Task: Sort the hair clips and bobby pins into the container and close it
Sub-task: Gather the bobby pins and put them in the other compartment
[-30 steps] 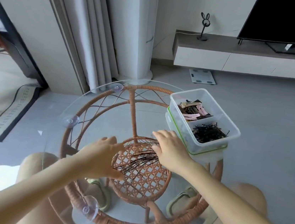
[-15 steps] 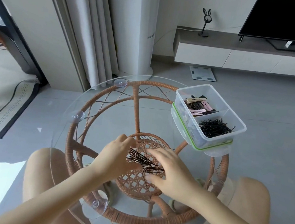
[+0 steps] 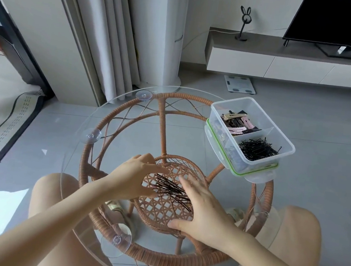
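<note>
A loose pile of dark bobby pins (image 3: 171, 189) lies on the round glass table top (image 3: 109, 124), in front of me. My left hand (image 3: 136, 176) cups the pile from the left, fingers spread and curved. My right hand (image 3: 202, 213) lies flat on the glass at the pile's right side, fingers apart and touching the pins. A clear two-part container (image 3: 287, 146) stands at the table's right, on top of its green-rimmed lid (image 3: 251, 174). Its far part holds pink and brown hair clips (image 3: 237, 122); its near part holds black bobby pins (image 3: 256, 148).
The glass top rests on a rattan frame (image 3: 163, 131) with suction cups (image 3: 91, 135). My bare knees (image 3: 52, 188) are under the near edge. Beyond are a grey floor, curtains, a white scale (image 3: 239, 84) and a low TV cabinet (image 3: 289, 65).
Both hands drew the spread pins toward me into a tighter pile. The right hand slid from the far side of the pile to its right side. The view tilted, so the container appears farther.
</note>
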Tool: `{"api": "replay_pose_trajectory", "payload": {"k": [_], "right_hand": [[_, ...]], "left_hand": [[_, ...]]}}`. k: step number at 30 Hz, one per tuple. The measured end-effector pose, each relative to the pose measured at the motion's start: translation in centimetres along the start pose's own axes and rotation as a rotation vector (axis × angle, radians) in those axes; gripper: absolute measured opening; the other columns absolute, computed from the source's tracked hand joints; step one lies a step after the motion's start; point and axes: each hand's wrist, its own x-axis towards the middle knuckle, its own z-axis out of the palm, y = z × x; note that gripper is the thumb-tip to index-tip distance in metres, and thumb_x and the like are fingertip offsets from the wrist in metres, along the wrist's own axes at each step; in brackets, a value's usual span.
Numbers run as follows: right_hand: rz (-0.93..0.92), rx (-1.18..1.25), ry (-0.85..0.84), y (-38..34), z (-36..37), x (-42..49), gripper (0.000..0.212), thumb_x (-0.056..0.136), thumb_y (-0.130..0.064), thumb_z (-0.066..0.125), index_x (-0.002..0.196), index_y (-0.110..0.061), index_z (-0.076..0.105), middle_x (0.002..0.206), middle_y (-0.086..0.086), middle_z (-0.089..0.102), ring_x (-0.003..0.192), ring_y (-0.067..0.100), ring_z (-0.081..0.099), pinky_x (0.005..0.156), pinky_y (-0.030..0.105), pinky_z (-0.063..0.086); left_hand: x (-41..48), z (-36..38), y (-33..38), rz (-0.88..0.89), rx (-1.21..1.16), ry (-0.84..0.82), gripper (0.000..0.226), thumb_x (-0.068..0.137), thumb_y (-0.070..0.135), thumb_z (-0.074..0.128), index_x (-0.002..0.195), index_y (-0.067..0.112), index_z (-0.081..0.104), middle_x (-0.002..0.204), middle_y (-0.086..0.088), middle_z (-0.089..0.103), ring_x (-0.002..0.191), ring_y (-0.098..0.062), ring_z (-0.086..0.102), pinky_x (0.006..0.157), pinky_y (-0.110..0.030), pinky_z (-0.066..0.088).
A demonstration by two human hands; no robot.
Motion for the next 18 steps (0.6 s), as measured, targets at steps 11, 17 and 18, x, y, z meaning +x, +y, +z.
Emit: {"api": "replay_pose_trajectory", "payload": {"k": [11, 17, 18], "right_hand": [[0.104, -0.390, 0.135, -0.7, -0.2, 1.2, 0.056, 0.082, -0.050, 0.055, 0.117, -0.007, 0.048, 0.119, 0.009, 0.049, 0.112, 0.023, 0.044, 0.095, 0.031, 0.039], [-0.051, -0.504, 0.051, -0.6, -1.1, 3.2, 0.026, 0.089, 0.007, 0.038, 0.109, -0.002, 0.052, 0.115, 0.017, 0.056, 0.104, 0.029, 0.053, 0.088, 0.035, 0.046], [-0.082, -0.499, 0.040, -0.4, -1.4, 3.4, 0.023, 0.088, 0.007, 0.041, 0.104, -0.002, 0.055, 0.111, 0.017, 0.058, 0.100, 0.029, 0.055, 0.083, 0.035, 0.047]], "left_hand": [[1.1, 0.6, 1.2, 0.137, 0.087, -0.005, 0.030, 0.082, 0.038, 0.063, 0.110, 0.027, 0.059, 0.121, 0.009, 0.052, 0.106, -0.011, 0.042, 0.090, -0.026, 0.040], [1.6, 0.6, 1.9, 0.121, 0.156, -0.058, 0.027, 0.093, 0.032, 0.048, 0.112, 0.015, 0.055, 0.113, 0.000, 0.057, 0.103, -0.016, 0.050, 0.087, -0.025, 0.039], [1.6, 0.4, 1.9, 0.111, 0.146, -0.073, 0.026, 0.093, 0.030, 0.048, 0.113, 0.014, 0.054, 0.113, -0.001, 0.057, 0.103, -0.017, 0.051, 0.087, -0.026, 0.041]]}}
